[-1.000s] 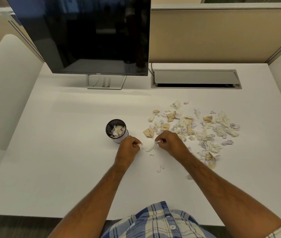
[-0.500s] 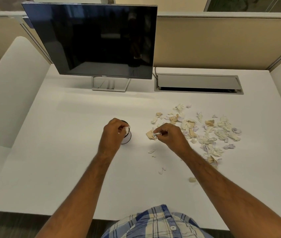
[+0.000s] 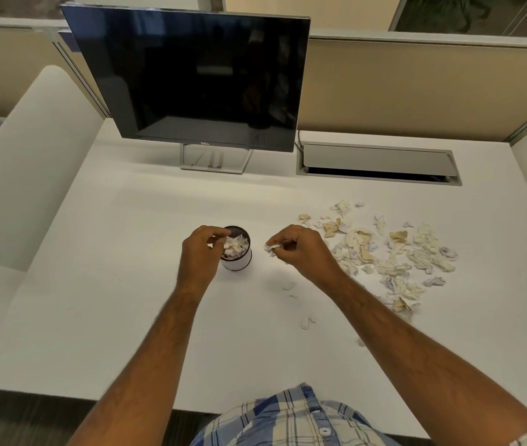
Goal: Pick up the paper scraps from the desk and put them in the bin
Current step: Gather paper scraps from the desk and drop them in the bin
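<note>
Dark monitor [image 3: 191, 82] at twelve o'clock, grey cable hatch [image 3: 377, 162] at one o'clock, tan partition [image 3: 416, 88] behind

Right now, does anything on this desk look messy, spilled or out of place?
Yes. A big pile of torn paper scraps is strewn across the desk right of the bin, with a few stray bits nearer the front edge. The bin is heaped to its rim. The right hand pinches one scrap.

White desk [image 3: 127, 317], dark monitor [image 3: 191, 78] on stand, beige partition panels [image 3: 416, 91], grey cable tray [image 3: 377, 162].
</note>
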A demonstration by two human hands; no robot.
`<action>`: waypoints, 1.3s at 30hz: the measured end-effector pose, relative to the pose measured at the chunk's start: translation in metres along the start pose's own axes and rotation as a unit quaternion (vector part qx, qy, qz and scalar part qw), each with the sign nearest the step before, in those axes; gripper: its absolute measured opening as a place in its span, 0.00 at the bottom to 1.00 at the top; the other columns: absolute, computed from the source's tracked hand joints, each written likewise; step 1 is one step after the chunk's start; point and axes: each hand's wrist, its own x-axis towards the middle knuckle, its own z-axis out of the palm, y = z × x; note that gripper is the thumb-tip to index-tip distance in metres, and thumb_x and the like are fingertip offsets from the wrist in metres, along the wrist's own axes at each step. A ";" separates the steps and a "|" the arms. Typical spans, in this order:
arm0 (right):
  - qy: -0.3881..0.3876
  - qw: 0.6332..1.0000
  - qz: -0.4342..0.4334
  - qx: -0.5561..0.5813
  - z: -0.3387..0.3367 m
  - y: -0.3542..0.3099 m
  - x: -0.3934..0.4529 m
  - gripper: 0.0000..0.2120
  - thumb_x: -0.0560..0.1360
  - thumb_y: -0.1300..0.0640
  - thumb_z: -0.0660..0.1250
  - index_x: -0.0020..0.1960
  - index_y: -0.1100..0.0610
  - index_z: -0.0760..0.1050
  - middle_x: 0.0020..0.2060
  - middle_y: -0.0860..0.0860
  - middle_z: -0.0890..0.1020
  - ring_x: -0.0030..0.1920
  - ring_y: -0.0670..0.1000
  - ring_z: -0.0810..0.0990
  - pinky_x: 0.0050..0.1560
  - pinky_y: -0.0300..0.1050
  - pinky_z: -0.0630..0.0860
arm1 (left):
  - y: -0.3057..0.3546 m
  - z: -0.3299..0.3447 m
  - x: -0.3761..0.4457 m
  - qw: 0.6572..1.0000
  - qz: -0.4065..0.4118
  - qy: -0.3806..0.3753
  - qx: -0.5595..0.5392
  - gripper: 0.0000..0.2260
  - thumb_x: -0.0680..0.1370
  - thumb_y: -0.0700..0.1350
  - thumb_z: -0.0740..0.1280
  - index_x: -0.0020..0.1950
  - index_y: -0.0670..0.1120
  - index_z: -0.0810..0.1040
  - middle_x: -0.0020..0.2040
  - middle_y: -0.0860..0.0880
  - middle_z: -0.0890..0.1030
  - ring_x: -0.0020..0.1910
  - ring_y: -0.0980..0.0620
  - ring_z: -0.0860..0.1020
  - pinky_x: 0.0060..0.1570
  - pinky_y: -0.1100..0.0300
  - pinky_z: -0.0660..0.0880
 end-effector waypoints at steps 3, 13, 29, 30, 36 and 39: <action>-0.002 1.000 -0.014 0.008 0.011 -0.012 0.010 0.09 0.73 0.64 0.73 0.49 0.54 0.87 0.45 0.48 0.84 0.42 0.47 0.83 0.41 0.39 0.79 | -0.001 -0.007 -0.003 1.000 -0.014 0.021 -0.011 0.10 0.77 0.37 0.69 0.48 0.52 0.84 0.49 0.57 0.84 0.45 0.62 0.81 0.41 0.74 0.74; -0.038 0.999 -0.033 -0.005 0.062 -0.031 0.051 0.10 0.73 0.64 0.74 0.51 0.52 0.85 0.48 0.46 0.84 0.47 0.45 0.83 0.49 0.38 0.80 | -0.011 -0.022 -0.010 0.999 -0.037 0.028 -0.005 0.07 0.78 0.41 0.70 0.48 0.53 0.83 0.48 0.59 0.84 0.46 0.61 0.80 0.40 0.75 0.73; -0.036 0.998 -0.030 -0.046 0.060 -0.017 0.056 0.11 0.79 0.64 0.65 0.53 0.51 0.82 0.47 0.42 0.84 0.49 0.40 0.82 0.49 0.34 0.77 | -0.010 -0.018 -0.013 0.998 -0.052 0.025 -0.019 0.09 0.78 0.39 0.70 0.46 0.53 0.83 0.48 0.58 0.84 0.44 0.61 0.79 0.40 0.75 0.72; -0.030 0.998 -0.033 -0.049 0.059 -0.018 0.056 0.12 0.79 0.65 0.63 0.53 0.52 0.81 0.48 0.44 0.84 0.50 0.42 0.82 0.51 0.38 0.79 | -0.009 -0.017 -0.013 0.998 -0.051 0.025 -0.020 0.09 0.78 0.38 0.70 0.46 0.53 0.83 0.48 0.58 0.84 0.44 0.61 0.79 0.40 0.75 0.72; 0.032 0.999 -0.036 -0.013 0.046 -0.012 0.050 0.07 0.76 0.65 0.70 0.52 0.55 0.81 0.48 0.49 0.80 0.48 0.47 0.81 0.51 0.51 0.82 | -0.003 -0.014 -0.018 0.998 -0.046 0.032 -0.023 0.09 0.77 0.39 0.70 0.46 0.54 0.82 0.48 0.59 0.84 0.45 0.61 0.80 0.40 0.75 0.72; 0.046 0.999 -0.028 -0.010 0.032 -0.001 0.041 0.07 0.77 0.64 0.70 0.52 0.56 0.81 0.47 0.49 0.81 0.48 0.49 0.81 0.51 0.53 0.82 | 0.001 -0.007 -0.025 0.999 -0.040 0.019 -0.031 0.08 0.77 0.41 0.71 0.47 0.55 0.82 0.48 0.59 0.84 0.46 0.61 0.80 0.40 0.75 0.73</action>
